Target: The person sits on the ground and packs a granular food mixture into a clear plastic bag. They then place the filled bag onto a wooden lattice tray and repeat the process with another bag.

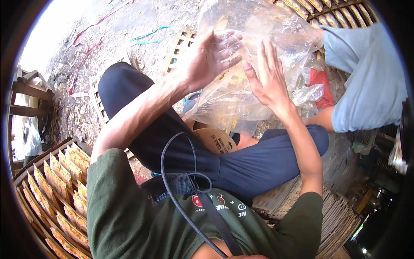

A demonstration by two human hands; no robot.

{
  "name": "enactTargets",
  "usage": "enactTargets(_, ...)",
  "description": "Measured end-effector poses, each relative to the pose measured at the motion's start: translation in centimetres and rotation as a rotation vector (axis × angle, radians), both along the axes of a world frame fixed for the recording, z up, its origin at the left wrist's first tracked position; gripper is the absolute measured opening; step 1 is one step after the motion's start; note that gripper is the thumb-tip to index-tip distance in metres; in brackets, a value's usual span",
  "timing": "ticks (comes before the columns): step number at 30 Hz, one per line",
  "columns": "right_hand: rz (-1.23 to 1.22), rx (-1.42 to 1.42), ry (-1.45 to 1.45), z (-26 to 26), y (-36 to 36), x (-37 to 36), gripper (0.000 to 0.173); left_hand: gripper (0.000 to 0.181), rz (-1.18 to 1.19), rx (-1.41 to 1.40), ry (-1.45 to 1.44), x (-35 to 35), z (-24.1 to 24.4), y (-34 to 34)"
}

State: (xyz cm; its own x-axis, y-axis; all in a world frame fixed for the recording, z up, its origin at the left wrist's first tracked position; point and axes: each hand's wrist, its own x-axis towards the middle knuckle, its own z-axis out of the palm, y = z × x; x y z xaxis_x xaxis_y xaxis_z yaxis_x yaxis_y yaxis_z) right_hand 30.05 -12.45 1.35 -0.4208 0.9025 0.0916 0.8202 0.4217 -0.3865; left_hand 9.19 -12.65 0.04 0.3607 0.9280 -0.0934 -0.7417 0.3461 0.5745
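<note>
Both bare hands are raised over a large sheet or bag of clear plastic (226,97) spread in front of my crossed legs. My left hand (212,61) is at the left, palm turned inward, fingers spread, holding nothing that I can see. My right hand (268,74) is a little to the right, fingers upward and thumb apart, with nothing in it. Yellowish crumbs show through or on the plastic. A round cardboard piece (215,140) bearing print lies between my legs, partly under the plastic. Whether the fingertips touch the film is unclear.
A co-worker's legs in light blue trousers (365,77) are close at the right. Racks of flat pieces stand at lower left (55,181) and upper right (336,16). A slatted bamboo tray (181,45), red strings (85,53) and a red bag (320,87) lie on the ground.
</note>
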Motion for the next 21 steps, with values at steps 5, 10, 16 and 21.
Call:
enactTargets(5, 0.314, 0.210, -0.068, 0.1, -1.5, -1.0, 0.096, 0.058, 0.018, -0.041, 0.021, 2.1, 0.3, 0.8)
enactTargets(10, 0.062, 0.004, 0.034, -2.7, -0.6, 0.3, 0.097, 0.060, 0.114, -0.167, -0.007, 1.7, -0.3, 2.2)
enactTargets(16, 0.350, 0.167, -0.188, -1.2, -1.3, 0.5, 0.095, 0.056, 0.081, -0.097, -0.028, 3.7, 0.8, 3.6)
enactTargets(21, -0.097, -0.096, -0.064, -3.4, 0.1, 2.9, 0.094, 0.059, 0.184, -0.135, 0.014, 4.2, 1.7, 4.8)
